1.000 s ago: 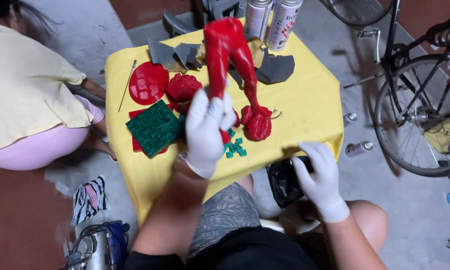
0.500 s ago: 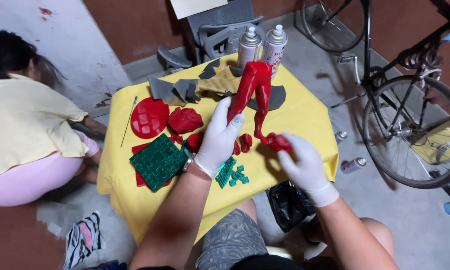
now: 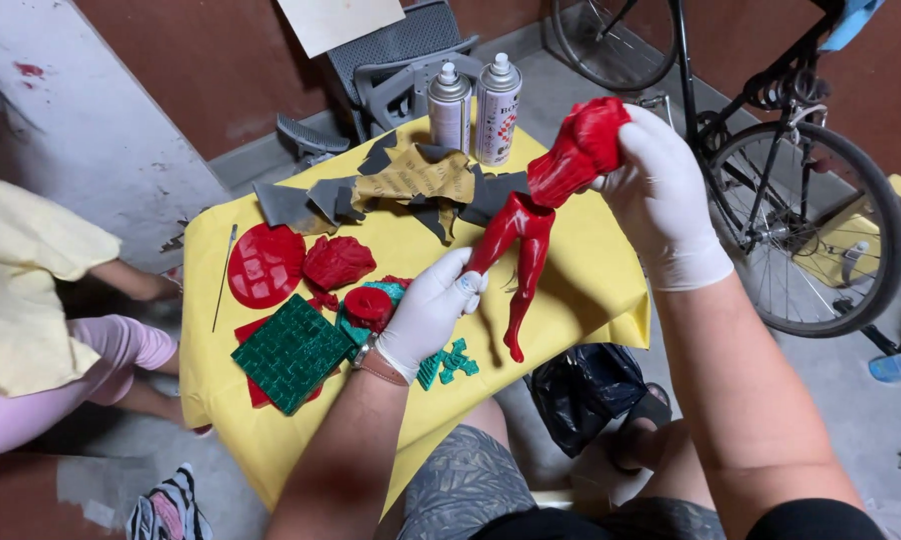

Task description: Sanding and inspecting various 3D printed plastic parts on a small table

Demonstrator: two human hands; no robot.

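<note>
Step in hand, as I read it: holding the red figure (image 3: 541, 215) up over the yellow table (image 3: 591, 290) for a look or a fit-up; it hangs clear of the cloth, right of centre.
Right hand (image 3: 661, 195), white glove, wrapped closed round the upper body at the far right end; left hand (image 3: 426, 310), also gloved, fingers curled, tips pinching one leg near the knee.
Long axis runs diagonal: top end points far-right and up, feet point near-left and down; one leg hangs lower, free of either hand.
Next move probably calls for a firm grip on the upper body while the left hand works the leg; thin legs, so light force.
On the table: red disc (image 3: 266, 265), red lumps, green textured plate (image 3: 291, 350), small green bits (image 3: 451, 362), grey scraps, two spray cans (image 3: 476, 105) at the far edge.
Another person in a yellow shirt (image 3: 21, 290) sits at left; bicycle (image 3: 801, 210) at right.
</note>
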